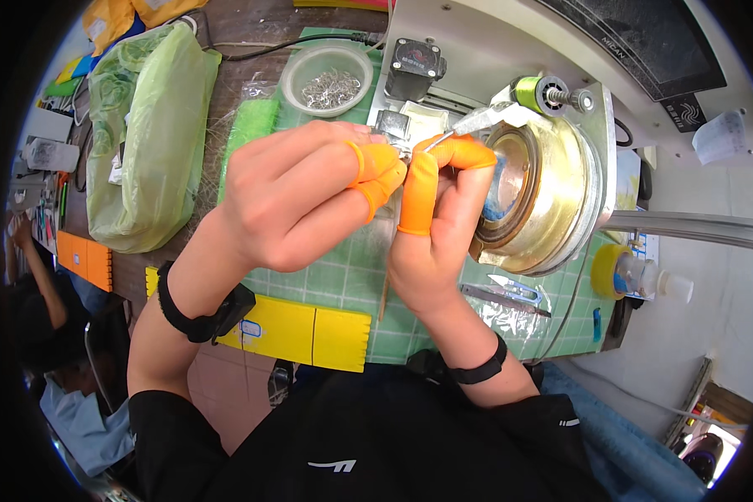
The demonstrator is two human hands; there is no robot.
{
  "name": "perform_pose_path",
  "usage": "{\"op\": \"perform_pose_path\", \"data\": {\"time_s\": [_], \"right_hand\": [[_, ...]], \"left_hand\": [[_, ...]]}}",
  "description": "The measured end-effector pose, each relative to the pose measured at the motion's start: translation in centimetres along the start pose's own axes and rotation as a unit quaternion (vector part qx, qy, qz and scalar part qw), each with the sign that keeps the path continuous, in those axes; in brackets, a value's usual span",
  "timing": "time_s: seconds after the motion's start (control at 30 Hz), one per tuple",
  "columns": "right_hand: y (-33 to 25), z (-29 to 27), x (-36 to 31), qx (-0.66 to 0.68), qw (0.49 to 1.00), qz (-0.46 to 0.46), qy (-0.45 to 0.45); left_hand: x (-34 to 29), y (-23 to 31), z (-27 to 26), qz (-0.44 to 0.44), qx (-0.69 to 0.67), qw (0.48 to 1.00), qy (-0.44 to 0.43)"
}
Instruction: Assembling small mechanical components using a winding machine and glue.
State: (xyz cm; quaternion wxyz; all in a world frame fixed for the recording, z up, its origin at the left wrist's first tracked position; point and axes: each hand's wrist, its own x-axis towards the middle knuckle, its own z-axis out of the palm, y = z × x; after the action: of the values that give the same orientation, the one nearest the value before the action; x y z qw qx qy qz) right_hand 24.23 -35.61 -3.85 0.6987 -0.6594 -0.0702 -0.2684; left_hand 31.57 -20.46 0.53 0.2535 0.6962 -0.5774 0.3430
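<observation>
A brown tabletop runs across the upper part of the view, with a green gridded cutting mat laid on it under the hands. To the right, pale floor shows beyond the tabletop edge. At the far left a second person sits at another cluttered bench.

One grey-white machine fills the upper right, and one large brass-coloured drum sits on its front face. One bulging green plastic bag lies at the left of the tabletop. Two yellow toothed strips lie end to end along the near edge of the mat, and one orange block lies further left. One clear round tub of small metal hooks stands behind the hands, with one green sponge beside it. One spool of green thread sits on top of the machine. One roll of yellow tape and one small white bottle lie at the right. One small blade lies on the mat below the drum.

The left hand and right hand meet just in front of the drum, each with two orange finger cots showing. The fingertips of both are pinched together around one tiny metal piece, too small to identify, held above the mat. Each wrist carries one black band.
</observation>
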Motion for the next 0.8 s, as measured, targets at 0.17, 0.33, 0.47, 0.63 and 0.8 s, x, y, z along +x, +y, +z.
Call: {"op": "perform_pose_path", "data": {"time_s": [0.17,0.33,0.47,0.63,0.8], "right_hand": [[-0.1,0.1,-0.3,0.040,0.998,0.048,0.012],[-1.4,0.1,-0.6,0.152,0.978,0.137,0.030],[-0.9,0.2,-0.7,0.181,0.971,0.158,0.017],[-1.1,-0.2,-0.4,0.224,0.958,0.172,0.052],[-0.9,-0.7,-3.4,0.124,0.969,0.210,0.032]], "left_hand": [[-0.3,0.0,0.2,0.008,0.011,1.000,0.007],[-0.2,-0.1,0.3,0.003,0.001,1.000,0.012],[-0.9,-0.1,-0.2,-0.004,0.002,1.000,0.004],[0.8,0.8,-1.0,-0.046,-0.014,0.999,-0.009],[0.5,3.6,-3.1,-0.260,-0.025,0.965,-0.035]]}}
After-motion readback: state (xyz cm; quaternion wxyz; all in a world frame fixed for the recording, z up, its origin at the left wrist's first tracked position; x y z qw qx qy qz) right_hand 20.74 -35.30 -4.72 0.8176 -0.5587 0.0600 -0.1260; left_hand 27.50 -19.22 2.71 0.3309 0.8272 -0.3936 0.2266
